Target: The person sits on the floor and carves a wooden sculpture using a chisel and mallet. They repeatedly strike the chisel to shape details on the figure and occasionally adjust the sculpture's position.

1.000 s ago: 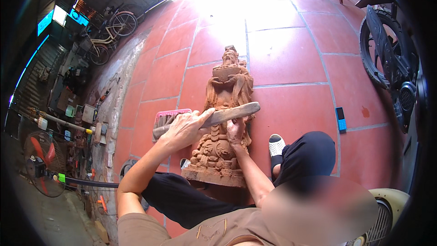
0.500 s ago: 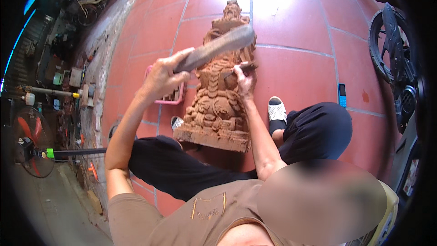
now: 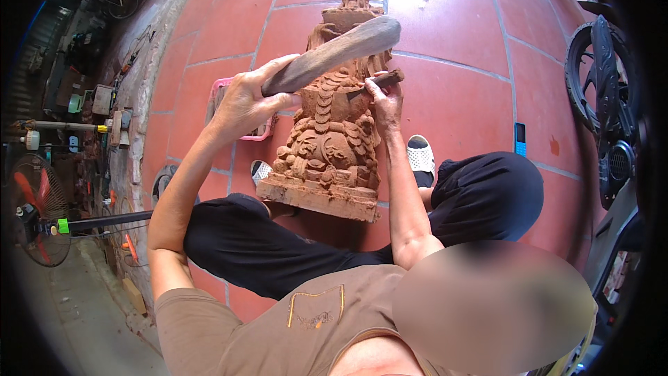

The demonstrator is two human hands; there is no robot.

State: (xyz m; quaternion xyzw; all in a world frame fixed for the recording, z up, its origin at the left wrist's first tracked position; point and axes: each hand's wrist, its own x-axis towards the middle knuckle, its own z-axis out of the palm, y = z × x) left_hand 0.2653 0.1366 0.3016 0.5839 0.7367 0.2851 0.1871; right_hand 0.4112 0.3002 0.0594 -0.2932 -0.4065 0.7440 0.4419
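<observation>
A carved reddish-brown wooden statue (image 3: 324,146) lies on the floor between my legs, its broad base towards me and its narrow top pointing away. My left hand (image 3: 252,103) grips the thin end of a wooden mallet (image 3: 341,52), a thick rounded club slanting up to the right above the carving. In my right hand (image 3: 387,103) is a chisel, its wooden handle (image 3: 387,79) pinched between thumb and fingers. The dark blade points left, onto the statue's middle. The mallet's thick end is above the chisel handle, apart from it in the picture.
Left of the statue, partly behind my left arm, is a pink plastic basket (image 3: 221,86). A blue phone (image 3: 520,139) lies on the tiles at right. A motorbike wheel (image 3: 583,73) stands at the right edge. On the left are a fan (image 3: 43,202) and cluttered tools.
The mallet, blurred by motion before, is sharp now, its thick end higher in the picture. The chisel and right hand also appear slightly higher, while the whole view has shifted a little.
</observation>
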